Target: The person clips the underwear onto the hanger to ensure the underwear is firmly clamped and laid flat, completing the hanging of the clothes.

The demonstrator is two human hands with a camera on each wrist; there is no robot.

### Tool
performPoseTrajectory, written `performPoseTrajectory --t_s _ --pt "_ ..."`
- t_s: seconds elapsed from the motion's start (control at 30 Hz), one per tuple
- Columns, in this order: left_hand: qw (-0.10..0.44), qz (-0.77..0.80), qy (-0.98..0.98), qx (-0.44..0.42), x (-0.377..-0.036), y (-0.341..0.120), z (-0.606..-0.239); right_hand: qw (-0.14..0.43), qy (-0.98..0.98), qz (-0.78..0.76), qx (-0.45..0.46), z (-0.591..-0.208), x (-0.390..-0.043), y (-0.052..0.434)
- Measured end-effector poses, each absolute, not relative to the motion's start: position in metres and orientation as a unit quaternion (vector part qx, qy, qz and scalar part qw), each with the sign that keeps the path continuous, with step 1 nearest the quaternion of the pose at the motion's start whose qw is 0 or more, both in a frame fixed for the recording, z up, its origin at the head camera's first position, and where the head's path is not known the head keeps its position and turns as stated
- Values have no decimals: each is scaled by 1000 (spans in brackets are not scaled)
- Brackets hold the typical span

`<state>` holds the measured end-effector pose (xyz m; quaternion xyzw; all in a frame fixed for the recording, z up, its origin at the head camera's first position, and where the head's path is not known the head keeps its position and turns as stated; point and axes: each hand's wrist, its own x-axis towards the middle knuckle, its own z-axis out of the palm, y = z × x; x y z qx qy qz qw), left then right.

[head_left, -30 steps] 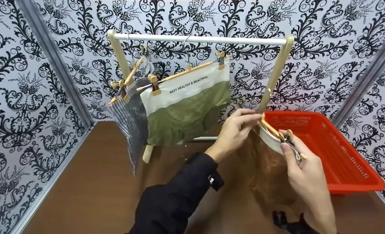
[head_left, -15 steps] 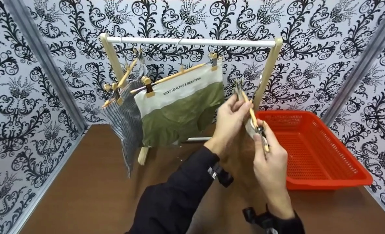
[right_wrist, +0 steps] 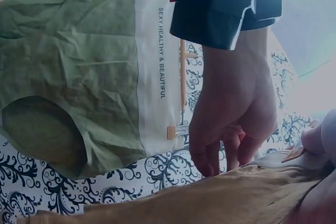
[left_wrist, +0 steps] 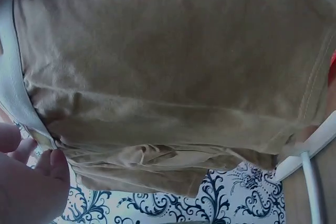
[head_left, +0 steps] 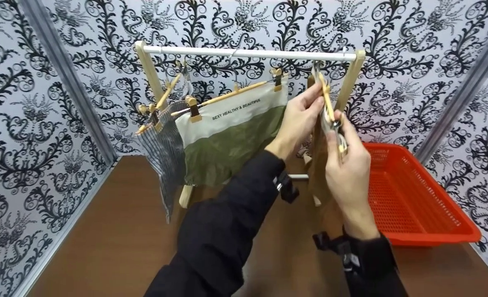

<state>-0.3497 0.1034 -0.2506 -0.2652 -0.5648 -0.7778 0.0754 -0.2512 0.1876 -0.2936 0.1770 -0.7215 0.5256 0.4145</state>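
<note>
Brown briefs (left_wrist: 173,51) with a white waistband (left_wrist: 13,82) hang from a wooden clip hanger (head_left: 328,103) at the rack's right end. The hanger's hook (head_left: 344,50) is at the white rod (head_left: 248,52). My left hand (head_left: 299,117) pinches the waistband near the hanger's far half; the left wrist view shows thumb and fingers there. At the near end, my right hand (head_left: 349,165) pinches the metal-and-wood clip over the waistband. Much of that clip is hidden by the fingers.
Green-and-white briefs (head_left: 227,136) on another clip hanger hang mid-rod, left of my left hand. Farther left hangs a striped garment (head_left: 161,156). A red plastic basket (head_left: 433,238) stands on the brown table (head_left: 116,247) at right. Patterned walls enclose the table.
Both hands have moved up with the hanger and brown briefs, from beside the basket to the rod's right end. The hook has risen to the rod.
</note>
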Motion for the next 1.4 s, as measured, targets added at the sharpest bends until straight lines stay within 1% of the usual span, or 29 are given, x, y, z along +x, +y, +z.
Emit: performPoseTrajectory --t_s 0.13,0.27,0.47,0.63,0.77,0.9,1.07,1.17,1.23,1.3,1.4 --pt "58 -779 -561 -273 -355 109 -243 418 -712 536 178 -288 -260 191" --pt "34 -775 -575 -261 -362 108 -239 414 -706 546 180 -286 -269 192" --pt "14 -746 -618 -247 -373 101 -246 401 -710 552 174 -294 -280 194" --pt "10 -730 -637 -248 -373 100 -255 395 -741 524 140 -303 -282 194" --pt "19 -729 -634 -256 -372 99 -256 392 -749 518 135 -303 -282 195" --pt "31 -726 -635 -262 -372 96 -253 373 -752 526 139 -300 -282 198" --pt "77 -703 -646 -289 -361 82 -252 328 -771 527 141 -295 -268 204" --pt "119 -636 -704 -292 -347 65 -255 326 -792 498 138 -293 -252 207" --pt "164 -570 -749 -295 -336 50 -257 358 -794 468 149 -291 -241 208" --pt "241 -486 -778 -316 -326 35 -262 411 -782 436 171 -290 -231 207" --pt "340 -358 -816 -300 -310 14 -273 494 -742 400 214 -290 -215 202"
